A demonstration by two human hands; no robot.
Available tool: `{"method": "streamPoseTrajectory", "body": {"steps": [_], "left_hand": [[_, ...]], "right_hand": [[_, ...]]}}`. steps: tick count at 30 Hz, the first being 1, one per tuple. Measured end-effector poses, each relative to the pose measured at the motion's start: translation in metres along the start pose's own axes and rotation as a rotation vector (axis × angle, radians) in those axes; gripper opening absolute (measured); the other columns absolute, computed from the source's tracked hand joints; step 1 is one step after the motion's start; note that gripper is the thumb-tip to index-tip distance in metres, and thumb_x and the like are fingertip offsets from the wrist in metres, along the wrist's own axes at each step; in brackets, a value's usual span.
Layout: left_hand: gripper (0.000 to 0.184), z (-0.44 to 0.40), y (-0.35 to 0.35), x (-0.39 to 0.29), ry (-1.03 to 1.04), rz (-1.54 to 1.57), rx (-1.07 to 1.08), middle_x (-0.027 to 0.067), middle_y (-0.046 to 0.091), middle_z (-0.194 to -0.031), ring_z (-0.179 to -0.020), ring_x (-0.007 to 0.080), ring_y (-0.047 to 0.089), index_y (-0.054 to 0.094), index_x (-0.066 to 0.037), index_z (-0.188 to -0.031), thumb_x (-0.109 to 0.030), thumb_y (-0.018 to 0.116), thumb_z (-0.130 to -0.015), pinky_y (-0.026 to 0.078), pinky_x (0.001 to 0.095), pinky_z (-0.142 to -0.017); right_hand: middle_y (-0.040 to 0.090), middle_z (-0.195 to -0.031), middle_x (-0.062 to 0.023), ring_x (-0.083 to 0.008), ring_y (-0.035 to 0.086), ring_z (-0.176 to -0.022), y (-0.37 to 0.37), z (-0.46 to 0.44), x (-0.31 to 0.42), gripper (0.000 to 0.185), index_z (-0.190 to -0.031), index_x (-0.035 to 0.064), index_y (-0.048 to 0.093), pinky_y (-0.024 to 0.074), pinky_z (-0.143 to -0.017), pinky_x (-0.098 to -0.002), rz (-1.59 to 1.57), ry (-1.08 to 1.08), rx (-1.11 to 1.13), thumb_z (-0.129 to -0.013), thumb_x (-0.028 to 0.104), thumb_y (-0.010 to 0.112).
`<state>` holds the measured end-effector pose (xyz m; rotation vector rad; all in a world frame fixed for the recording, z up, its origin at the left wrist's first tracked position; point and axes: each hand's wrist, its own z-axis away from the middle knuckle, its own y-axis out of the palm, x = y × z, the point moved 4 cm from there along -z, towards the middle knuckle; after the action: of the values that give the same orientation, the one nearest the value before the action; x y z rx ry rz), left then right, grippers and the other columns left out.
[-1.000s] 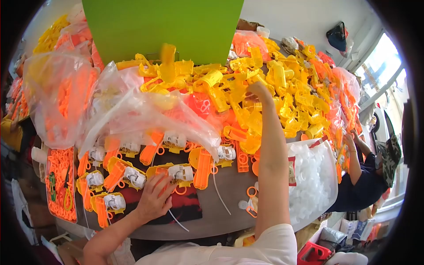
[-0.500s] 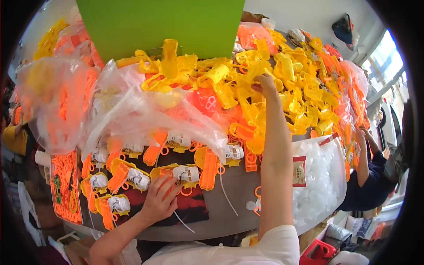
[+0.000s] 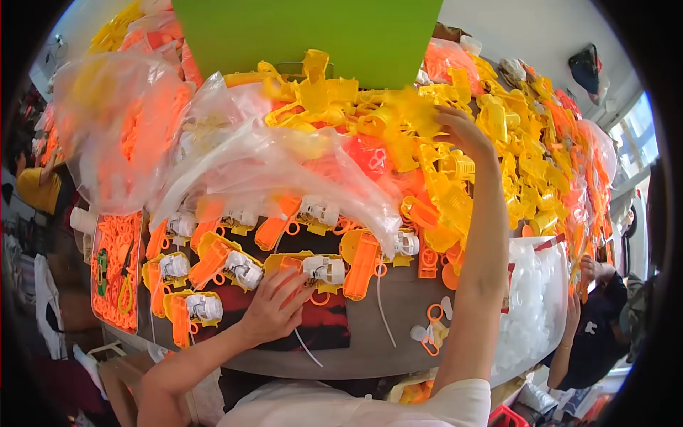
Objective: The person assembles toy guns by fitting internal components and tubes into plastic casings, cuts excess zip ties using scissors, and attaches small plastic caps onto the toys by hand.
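My left hand (image 3: 276, 307) rests at the near side of the table, its fingers bent over the orange part of a half-built toy gun (image 3: 324, 270). This unit has a yellow shell, a white mechanism and an orange ring; a thin clear tube (image 3: 309, 348) trails below my hand. My right hand (image 3: 461, 129) is stretched far forward over the heap of yellow plastic shells (image 3: 455, 203). Its fingers are closed on a yellow shell (image 3: 414, 112), smeared by motion. Several similar half-built toy guns (image 3: 231, 262) lie in rows beside my left hand.
Clear plastic bags (image 3: 263, 167) drape over the middle of the table. A tray of orange parts (image 3: 117, 267) with scissors stands at left, a bin of whitish translucent pieces (image 3: 533, 306) at right. A green panel (image 3: 306, 39) rises behind. A person (image 3: 594, 327) works at the right.
The view has shifted, so the table sits further right. My right hand has drawn a yellow shell leftward off the heap. My left hand stays on the same toy gun.
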<state>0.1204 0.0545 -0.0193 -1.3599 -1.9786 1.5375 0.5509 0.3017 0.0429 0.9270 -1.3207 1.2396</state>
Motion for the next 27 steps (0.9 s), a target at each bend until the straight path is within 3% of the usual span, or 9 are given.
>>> {"method": "streamPoseTrajectory", "body": {"steps": [3,4,6,7,9,12,16,20,27], "left_hand": [[0.05,0.004,-0.001,0.0,-0.027,-0.01,0.003,0.0146,0.049,-0.138,-0.133,0.0383,0.042,0.063,-0.007,-0.122,-0.008,0.071,-0.073,0.037,0.0538,-0.109],[0.05,0.001,0.0,0.001,-0.004,0.002,0.016,0.0148,0.049,-0.138,-0.133,0.0387,0.041,0.062,-0.007,-0.122,-0.007,0.071,-0.073,0.037,0.054,-0.109],[0.051,-0.001,0.002,0.001,-0.002,-0.001,0.024,0.0143,0.049,-0.138,-0.132,0.0382,0.042,0.063,-0.007,-0.124,-0.007,0.07,-0.073,0.038,0.0536,-0.108],[0.051,0.001,0.002,0.0,-0.022,-0.008,0.026,0.0141,0.049,-0.138,-0.132,0.038,0.042,0.063,-0.007,-0.124,-0.007,0.069,-0.073,0.038,0.0534,-0.107],[0.052,0.002,0.003,0.0,-0.024,-0.012,0.045,0.0153,0.048,-0.139,-0.133,0.0394,0.041,0.062,-0.006,-0.124,-0.006,0.069,-0.073,0.037,0.0534,-0.108],[0.052,0.0,0.005,0.003,-0.022,-0.015,0.053,0.0164,0.047,-0.14,-0.134,0.041,0.039,0.061,-0.005,-0.125,-0.005,0.068,-0.073,0.036,0.0539,-0.108],[0.051,0.003,0.005,-0.001,-0.026,-0.026,0.032,0.0166,0.048,-0.139,-0.133,0.0416,0.041,0.062,-0.006,-0.124,-0.006,0.068,-0.074,0.037,0.0541,-0.108],[0.051,0.003,0.007,0.0,-0.007,-0.035,0.017,0.018,0.048,-0.14,-0.134,0.0425,0.04,0.06,-0.004,-0.124,-0.005,0.067,-0.074,0.037,0.0546,-0.108],[0.053,0.001,0.005,-0.002,-0.006,-0.042,0.019,0.0182,0.047,-0.14,-0.135,0.0426,0.039,0.058,-0.004,-0.126,-0.004,0.067,-0.074,0.035,0.0553,-0.109]], "right_hand": [[0.07,-0.102,-0.0042,-0.0132,0.067,-0.086,0.005,-0.018,0.005,0.043,-0.119,0.0049,0.066,0.0537,-0.077,-0.0321,0.142,-0.018,0.052,-0.095,0.04,0.063],[0.071,-0.1,-0.004,-0.013,0.067,-0.087,-0.011,-0.023,0.0,0.044,-0.116,0.0051,0.067,0.0536,-0.077,-0.032,0.169,-0.066,-0.084,-0.095,0.043,0.062],[0.073,-0.101,-0.0129,-0.0273,0.069,-0.094,-0.068,-0.062,-0.034,0.034,-0.113,0.0096,0.07,0.0522,-0.082,-0.0399,0.761,-0.255,-0.691,-0.091,0.034,0.061],[0.064,-0.126,-0.0201,-0.0373,0.057,-0.12,-0.075,-0.043,-0.035,0.039,-0.12,0.0108,0.067,0.0449,-0.096,-0.0501,0.785,-0.061,-0.883,-0.086,0.028,0.06],[0.041,-0.151,-0.0232,-0.0441,0.032,-0.141,-0.092,-0.015,-0.035,0.053,-0.133,0.0117,0.059,0.0298,-0.108,-0.0617,0.843,0.304,-0.93,-0.085,0.036,0.061],[0.023,-0.16,-0.0228,-0.0485,0.017,-0.145,-0.1,-0.017,-0.069,0.071,-0.145,0.0137,0.048,0.0185,-0.111,-0.069,1.059,0.47,-1.044,-0.085,0.05,0.059],[0.028,-0.16,-0.0173,-0.0434,0.015,-0.148,-0.058,-0.042,-0.081,0.083,-0.149,0.015,0.043,0.018,-0.112,-0.0689,0.806,0.675,-0.566,-0.084,0.066,0.054],[0.026,-0.159,-0.0229,-0.0438,0.022,-0.145,-0.011,-0.06,-0.055,0.066,-0.145,0.0133,0.049,0.0225,-0.109,-0.0684,0.652,0.436,-0.259,-0.088,0.045,0.06],[0.062,-0.131,-0.0166,-0.0332,0.057,-0.125,0.021,0.002,0.027,0.052,-0.124,0.0113,0.067,0.0425,-0.103,-0.0535,0.825,0.09,-0.63,-0.087,0.048,0.062]]}}
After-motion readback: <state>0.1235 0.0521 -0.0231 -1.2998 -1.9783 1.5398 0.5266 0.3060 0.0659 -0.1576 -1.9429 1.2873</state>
